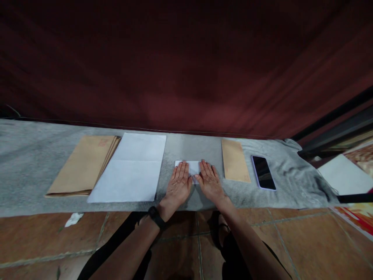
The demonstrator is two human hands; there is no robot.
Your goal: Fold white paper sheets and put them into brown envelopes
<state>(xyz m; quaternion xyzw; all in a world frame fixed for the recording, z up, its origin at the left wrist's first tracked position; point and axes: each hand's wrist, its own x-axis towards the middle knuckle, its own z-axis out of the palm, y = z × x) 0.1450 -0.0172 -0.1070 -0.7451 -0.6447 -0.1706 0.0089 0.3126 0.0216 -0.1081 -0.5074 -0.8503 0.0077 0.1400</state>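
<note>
Head view: a small white rectangular paper (193,168) was held against grey plush cloth (194,146) beneath the outstretched left hand (179,182) and right hand (210,182), nothing grasped, apparently for flatness.

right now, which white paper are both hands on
The small white paper: the left hand and right hand lie flat on it. The larger creased white paper, to its left, is untouched.

Apparently indoors, exact room type undetermined, terracotta floor tiles (320,241), dark red backdrop (186,77), surface under grey cloth (198,144).
</note>
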